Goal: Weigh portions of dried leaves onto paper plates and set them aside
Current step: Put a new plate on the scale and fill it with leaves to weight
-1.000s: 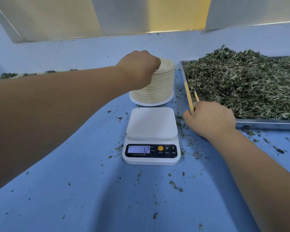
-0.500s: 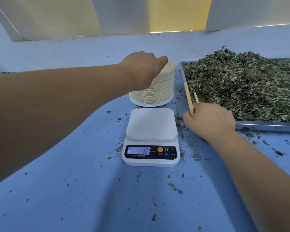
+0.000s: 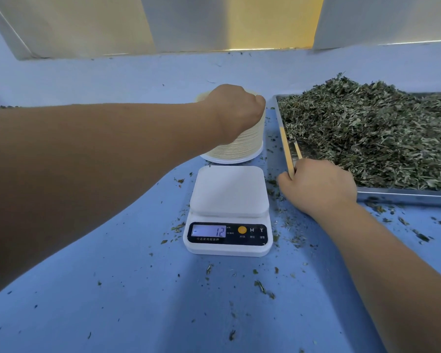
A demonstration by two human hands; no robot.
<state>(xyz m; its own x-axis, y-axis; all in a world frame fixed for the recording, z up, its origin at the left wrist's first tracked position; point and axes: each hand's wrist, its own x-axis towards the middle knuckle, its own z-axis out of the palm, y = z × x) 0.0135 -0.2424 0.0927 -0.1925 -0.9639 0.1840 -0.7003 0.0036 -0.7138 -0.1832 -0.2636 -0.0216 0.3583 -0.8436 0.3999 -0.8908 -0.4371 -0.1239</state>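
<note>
Paper plates [image 3: 242,146] come first: your left hand [image 3: 233,108] grips the stack's top, your right hand [image 3: 318,186] holds chopsticks [image 3: 289,154]; next, peel just one plate onto the scale [image 3: 228,192].

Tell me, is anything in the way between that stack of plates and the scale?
Nothing visible. The left hand grips the top of the stack of paper plates, just behind the scale; its white platform is bare.
</note>
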